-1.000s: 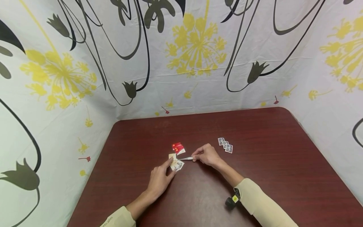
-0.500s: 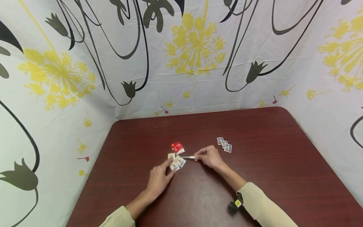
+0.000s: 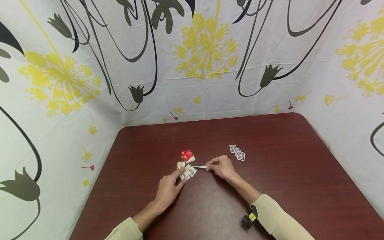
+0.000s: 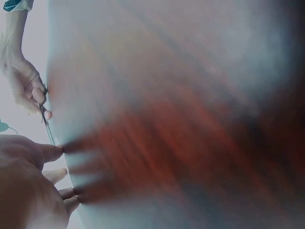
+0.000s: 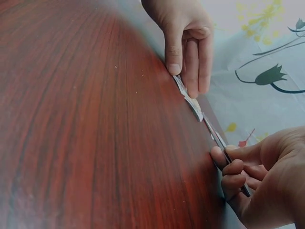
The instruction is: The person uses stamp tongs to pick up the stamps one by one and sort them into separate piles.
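My left hand rests its fingertips on a small fan of pale stamps with faint printed pictures. Its fingers reach down fairly straight, and part of the stamps lies hidden under them. From the right, my right hand pinches slim metal tweezers between thumb and fingers. Their pointed tip sits right at the edge of the rightmost pale stamp. In the right wrist view the tweezers lie low over the tabletop, pointing at the stamps. The left wrist view is mostly blurred tabletop, with both hands at its left edge.
Several overlapping red stamps lie just beyond the pale ones. Further right, a staggered row of grey picture stamps lies on the dark red-brown table. Patterned cloth hangs along the back and sides.
The pale stamp at the tweezers' tip has shifted right, so the fan is spread wider. My right hand has drawn back slightly to the right; my left hand stays put.
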The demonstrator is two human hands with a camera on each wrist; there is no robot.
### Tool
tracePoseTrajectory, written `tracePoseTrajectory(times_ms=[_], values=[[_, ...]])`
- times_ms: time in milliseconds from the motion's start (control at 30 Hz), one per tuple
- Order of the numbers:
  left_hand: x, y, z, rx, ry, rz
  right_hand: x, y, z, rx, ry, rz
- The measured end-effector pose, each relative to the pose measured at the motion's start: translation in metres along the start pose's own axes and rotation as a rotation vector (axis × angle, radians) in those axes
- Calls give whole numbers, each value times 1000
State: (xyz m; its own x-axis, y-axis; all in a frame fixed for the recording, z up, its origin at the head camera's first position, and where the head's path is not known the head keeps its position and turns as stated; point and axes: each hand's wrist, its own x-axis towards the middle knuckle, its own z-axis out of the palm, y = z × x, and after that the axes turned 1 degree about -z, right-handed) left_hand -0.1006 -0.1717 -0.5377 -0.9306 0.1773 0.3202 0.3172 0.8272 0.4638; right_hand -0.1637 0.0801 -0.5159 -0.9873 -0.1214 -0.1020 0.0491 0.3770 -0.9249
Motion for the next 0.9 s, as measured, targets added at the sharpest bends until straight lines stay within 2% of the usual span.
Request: tracePoseTrajectory(times_ms=[467,900], values=[[1,1,-2,-1,-16,18,-4,2,-6,-49,-44,9],[2,2,-2,3,-22,14,-6,2,-8,-23,-93,-4]])
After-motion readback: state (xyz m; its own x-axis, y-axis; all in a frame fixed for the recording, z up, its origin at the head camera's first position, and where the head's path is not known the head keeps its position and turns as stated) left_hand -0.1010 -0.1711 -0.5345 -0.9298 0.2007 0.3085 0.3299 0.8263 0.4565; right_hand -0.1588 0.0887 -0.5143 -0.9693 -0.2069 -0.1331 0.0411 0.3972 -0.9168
